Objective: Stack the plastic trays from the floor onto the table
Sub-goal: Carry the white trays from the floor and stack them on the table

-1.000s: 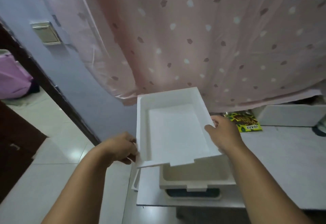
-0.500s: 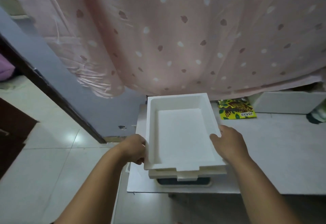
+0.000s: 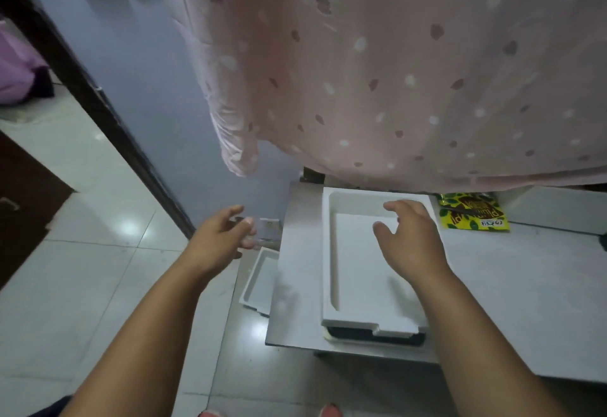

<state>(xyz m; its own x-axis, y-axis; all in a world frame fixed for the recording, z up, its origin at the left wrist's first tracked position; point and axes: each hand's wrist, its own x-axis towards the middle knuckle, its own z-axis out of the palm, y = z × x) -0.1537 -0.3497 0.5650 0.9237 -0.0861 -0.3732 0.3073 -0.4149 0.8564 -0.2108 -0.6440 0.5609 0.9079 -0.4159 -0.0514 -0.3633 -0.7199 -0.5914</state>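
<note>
White plastic tray (image 3: 358,262) sits nested on the stack on my table (image 3: 525,285) — both my left hand (image 3: 218,239) and right hand (image 3: 410,242) hang loose, empty — one floor tray (image 3: 259,280) left.

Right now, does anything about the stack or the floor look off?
The white top tray sits fairly square on the stack. One more white tray remains on the floor, tucked partly under the table edge. Both hands are empty.
</note>
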